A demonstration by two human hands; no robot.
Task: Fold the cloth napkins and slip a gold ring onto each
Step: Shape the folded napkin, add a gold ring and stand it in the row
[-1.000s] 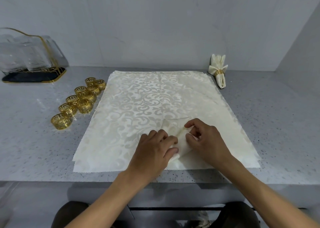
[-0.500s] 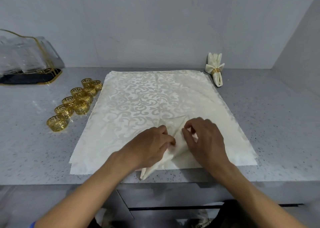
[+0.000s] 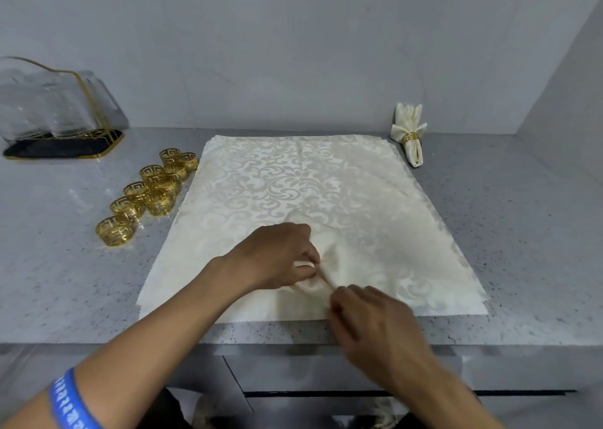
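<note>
The left hand (image 3: 277,257) reaches in from the lower left, knuckles up, its fingers curled and pinching a gathered fold of the napkin (image 3: 329,265) near the front middle of the stack (image 3: 326,200). The right hand (image 3: 368,314) comes from the lower right, back of the hand up, fingers curled onto the same fold just in front of the left (the grip itself is blurred). The stack lies flat on the desk (image 3: 522,233), its front edge by the desk's rim. Gold rings (image 3: 146,197) cluster just left of the stack. A finished napkin (image 3: 409,133), ringed, lies off the stack's far right corner. The left forearm wears a blue wristband (image 3: 70,402); its white print is unreadable
</note>
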